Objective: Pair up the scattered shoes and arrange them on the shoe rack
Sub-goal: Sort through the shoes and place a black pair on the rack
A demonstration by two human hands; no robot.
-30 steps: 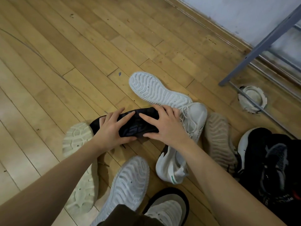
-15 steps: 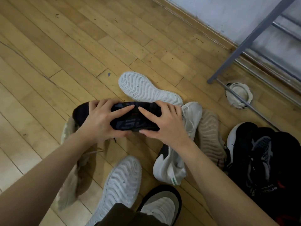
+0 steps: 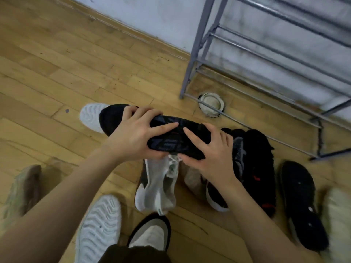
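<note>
Both my hands hold a black shoe (image 3: 167, 137) above the pile of shoes, its sole turned toward me. My left hand (image 3: 133, 135) grips its toe half and my right hand (image 3: 212, 154) grips its heel half. Under it lie a white knit sneaker (image 3: 157, 186), a white sole-up shoe (image 3: 89, 115) behind it and another white sole-up shoe (image 3: 100, 224) near me. Black sneakers (image 3: 256, 168) lie to the right, with a black sole-up shoe (image 3: 302, 205) further right. The grey metal shoe rack (image 3: 266, 54) stands at the back right with bare rails.
A beige shoe (image 3: 22, 190) lies at the left edge and a pale shoe (image 3: 338, 221) at the right edge. A round white floor fitting (image 3: 210, 104) sits by the rack's front leg. A black-and-white shoe (image 3: 152, 232) is at the bottom. The floor is wooden, with a white wall behind.
Both hands have lifted the black shoe up and carried it right, toward the rack. My view has swung right, so the rack and more dark shoes now show.
</note>
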